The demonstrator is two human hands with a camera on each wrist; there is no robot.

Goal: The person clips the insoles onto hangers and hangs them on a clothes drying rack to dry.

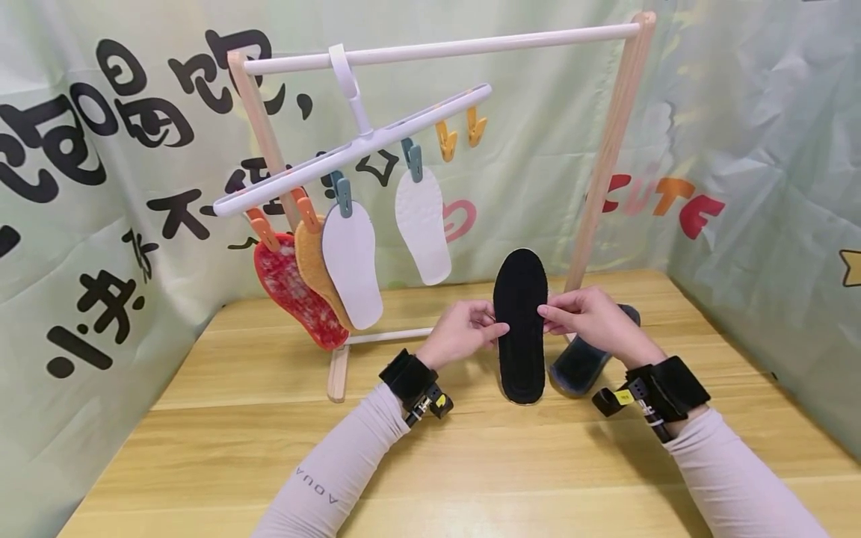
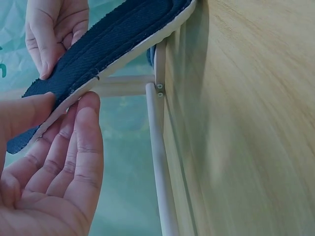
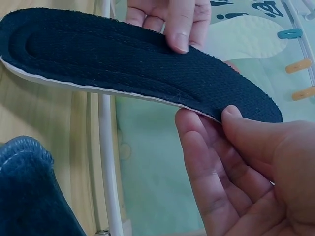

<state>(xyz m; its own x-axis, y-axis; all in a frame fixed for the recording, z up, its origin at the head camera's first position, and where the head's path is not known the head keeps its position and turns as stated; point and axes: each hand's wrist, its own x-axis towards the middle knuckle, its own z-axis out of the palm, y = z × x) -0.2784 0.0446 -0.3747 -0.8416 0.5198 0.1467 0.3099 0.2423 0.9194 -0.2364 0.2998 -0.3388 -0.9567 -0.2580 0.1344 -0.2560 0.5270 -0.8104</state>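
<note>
A black insole (image 1: 521,329) with a pale edge stands upright, facing me, its lower end close over the table. My left hand (image 1: 464,329) pinches its left edge, thumb on the dark face and fingers behind. On the opposite edge, my right hand (image 1: 592,321) holds it the same way, between thumb and fingers. In the right wrist view the insole (image 3: 123,59) shows a ribbed dark top and a thin white underside. A dark blue fuzzy insole (image 1: 580,366) lies on the table beneath my right hand, partly hidden by it.
A white hanger (image 1: 356,149) hangs tilted on a rack rail (image 1: 457,46). Clothespins hold a red insole (image 1: 292,291), a tan insole (image 1: 312,258) and two white insoles (image 1: 353,269). Two yellow clothespins (image 1: 447,142) hang at the right. The wooden table (image 1: 471,478) lies below.
</note>
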